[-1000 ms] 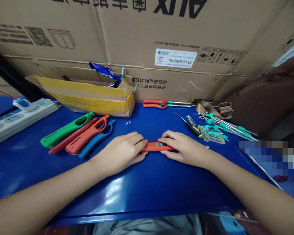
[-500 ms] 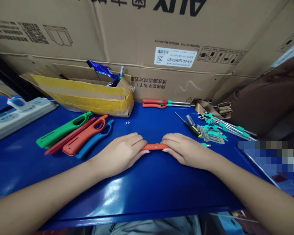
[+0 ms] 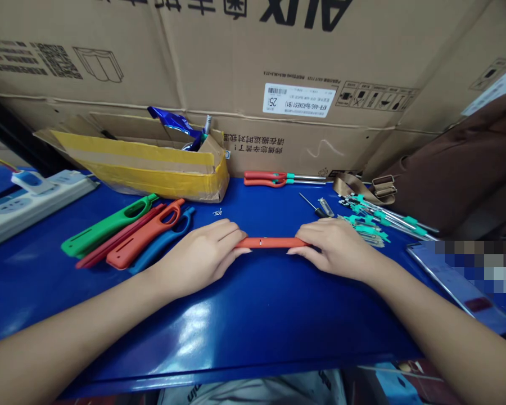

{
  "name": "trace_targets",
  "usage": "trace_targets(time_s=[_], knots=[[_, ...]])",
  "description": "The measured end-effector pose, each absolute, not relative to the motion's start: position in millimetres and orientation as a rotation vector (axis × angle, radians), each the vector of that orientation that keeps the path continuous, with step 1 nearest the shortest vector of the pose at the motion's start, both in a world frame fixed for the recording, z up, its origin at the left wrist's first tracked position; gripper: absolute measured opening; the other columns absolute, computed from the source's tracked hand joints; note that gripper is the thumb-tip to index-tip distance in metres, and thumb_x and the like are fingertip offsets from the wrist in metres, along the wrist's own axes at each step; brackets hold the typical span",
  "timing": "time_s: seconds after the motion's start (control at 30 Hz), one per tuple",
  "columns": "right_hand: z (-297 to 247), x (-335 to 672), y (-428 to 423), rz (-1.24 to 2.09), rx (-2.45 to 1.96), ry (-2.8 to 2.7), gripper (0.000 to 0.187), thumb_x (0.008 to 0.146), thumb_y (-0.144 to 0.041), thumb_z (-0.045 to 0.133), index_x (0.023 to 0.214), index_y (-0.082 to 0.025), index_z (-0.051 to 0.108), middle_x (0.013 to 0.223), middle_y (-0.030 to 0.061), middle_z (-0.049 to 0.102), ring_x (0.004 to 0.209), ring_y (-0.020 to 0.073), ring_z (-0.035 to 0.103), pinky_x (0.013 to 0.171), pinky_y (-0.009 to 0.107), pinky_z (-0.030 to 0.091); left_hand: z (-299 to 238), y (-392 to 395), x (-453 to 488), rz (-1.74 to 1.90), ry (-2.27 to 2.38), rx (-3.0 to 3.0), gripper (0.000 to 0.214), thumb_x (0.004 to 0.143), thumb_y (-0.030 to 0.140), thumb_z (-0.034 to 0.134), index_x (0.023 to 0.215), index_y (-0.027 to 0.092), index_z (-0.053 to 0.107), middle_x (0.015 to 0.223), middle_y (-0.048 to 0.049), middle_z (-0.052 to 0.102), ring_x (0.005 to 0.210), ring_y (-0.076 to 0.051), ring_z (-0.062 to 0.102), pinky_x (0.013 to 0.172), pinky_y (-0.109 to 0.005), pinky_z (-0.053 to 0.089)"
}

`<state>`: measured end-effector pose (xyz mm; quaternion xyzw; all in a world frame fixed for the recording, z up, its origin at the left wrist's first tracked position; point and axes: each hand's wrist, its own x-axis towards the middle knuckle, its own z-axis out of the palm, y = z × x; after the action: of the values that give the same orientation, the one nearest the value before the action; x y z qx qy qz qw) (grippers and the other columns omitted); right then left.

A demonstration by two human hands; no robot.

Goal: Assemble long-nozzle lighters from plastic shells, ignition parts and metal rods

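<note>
Both my hands hold a long orange plastic handle piece (image 3: 270, 242) on edge on the blue table (image 3: 257, 315). My left hand (image 3: 202, 253) grips its left end with curled fingers. My right hand (image 3: 335, 244) covers its right end, fingers closed over it. Only the middle stretch of the piece shows between the hands. A small pale spot sits on its side.
Green, red, orange and blue handle shells (image 3: 130, 230) lie at the left. A taped cardboard box (image 3: 152, 166) stands behind them, a power strip (image 3: 29, 197) further left. Two assembled orange tools (image 3: 278, 179), a screwdriver (image 3: 316, 208) and several teal-tipped metal rods (image 3: 379, 219) lie at the right. Big cartons wall the back.
My hands slid apart along the orange piece, my right hand shifting rightward, so more of its middle shows. The piece turned onto its edge and the teal part is no longer visible.
</note>
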<state>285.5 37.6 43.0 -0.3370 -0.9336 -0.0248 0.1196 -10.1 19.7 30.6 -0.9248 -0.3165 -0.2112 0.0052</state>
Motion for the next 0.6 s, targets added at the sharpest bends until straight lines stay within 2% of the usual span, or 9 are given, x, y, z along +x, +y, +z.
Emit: trace_targets(time_s=[0.1,0.17,0.2,0.27,0.33,0.37,0.43,0.5,0.6], knots=[[45,285,36,-0.092,-1.023,-2.726,0.043,0.104,-0.050,0.047,0.081,-0.019,0.066,0.072,0.0023,0.068,0.067,0.0193,0.063,0.064,0.032,0.038,35,19,-9,-0.743,-1.182,-3.028,0.031,0.105,0.034,0.045,0.104,0.013,0.068,0.093,-0.0086,0.068,0.087,-0.023,0.063,0.079,-0.034,0.050],[46,284,36,-0.072,-1.041,-2.702,0.037,0.105,-0.046,0.046,0.102,-0.019,0.070,0.088,0.0051,0.075,0.082,0.0219,0.069,0.071,0.032,0.044,37,19,-5,-0.881,-1.502,-3.192,0.035,0.103,0.041,0.049,0.092,0.015,0.068,0.084,-0.0055,0.066,0.076,-0.019,0.062,0.070,-0.031,0.049],[46,284,35,-0.053,-1.031,-2.692,0.036,0.105,-0.046,0.048,0.116,-0.019,0.069,0.101,0.0071,0.076,0.092,0.0234,0.070,0.077,0.033,0.047,37,18,-3,-0.982,-1.731,-3.279,0.039,0.101,0.046,0.050,0.084,0.015,0.067,0.076,-0.0036,0.064,0.068,-0.017,0.059,0.063,-0.029,0.047],[47,282,34,-0.003,-0.972,-2.688,0.048,0.101,-0.049,0.054,0.140,-0.020,0.057,0.122,0.0101,0.072,0.108,0.0253,0.068,0.086,0.036,0.050,37,17,3,-1.217,-2.286,-3.417,0.046,0.098,0.055,0.051,0.078,0.015,0.065,0.062,0.0000,0.056,0.052,-0.012,0.049,0.048,-0.025,0.040],[47,280,32,0.042,-0.889,-2.712,0.056,0.099,-0.052,0.058,0.147,-0.024,0.052,0.126,0.0103,0.069,0.109,0.0249,0.067,0.088,0.037,0.052,37,15,7,-1.420,-2.748,-3.400,0.049,0.095,0.059,0.054,0.081,0.014,0.066,0.058,0.0023,0.051,0.045,-0.009,0.039,0.042,-0.022,0.032],[46,279,31,0.051,-0.852,-2.725,0.053,0.100,-0.050,0.056,0.146,-0.025,0.053,0.124,0.0099,0.070,0.107,0.0241,0.067,0.086,0.036,0.053,37,14,9,-1.478,-2.858,-3.387,0.049,0.094,0.060,0.056,0.081,0.013,0.066,0.058,0.0029,0.049,0.044,-0.008,0.037,0.041,-0.022,0.031],[45,276,29,0.042,-0.823,-2.733,0.042,0.105,-0.044,0.047,0.141,-0.024,0.058,0.117,0.0094,0.072,0.101,0.0224,0.068,0.081,0.035,0.053,37,13,10,-1.525,-2.808,-3.421,0.046,0.093,0.059,0.059,0.086,0.014,0.066,0.061,0.0029,0.052,0.045,-0.008,0.041,0.041,-0.021,0.034],[44,275,27,0.045,-0.843,-2.726,0.040,0.108,-0.039,0.040,0.138,-0.022,0.061,0.113,0.0093,0.072,0.098,0.0218,0.068,0.078,0.033,0.053,37,12,10,-1.465,-2.550,-3.507,0.044,0.095,0.057,0.057,0.102,0.015,0.067,0.068,0.0020,0.057,0.049,-0.010,0.049,0.044,-0.022,0.041],[43,275,27,0.129,-0.871,-2.710,0.039,0.108,-0.037,0.039,0.136,-0.019,0.061,0.111,0.0094,0.072,0.098,0.0219,0.068,0.080,0.034,0.053,36,10,7,-1.245,-1.952,-3.524,0.042,0.096,0.050,0.061,0.126,0.021,0.064,0.090,-0.0018,0.070,0.070,-0.015,0.064,0.064,-0.027,0.054]])
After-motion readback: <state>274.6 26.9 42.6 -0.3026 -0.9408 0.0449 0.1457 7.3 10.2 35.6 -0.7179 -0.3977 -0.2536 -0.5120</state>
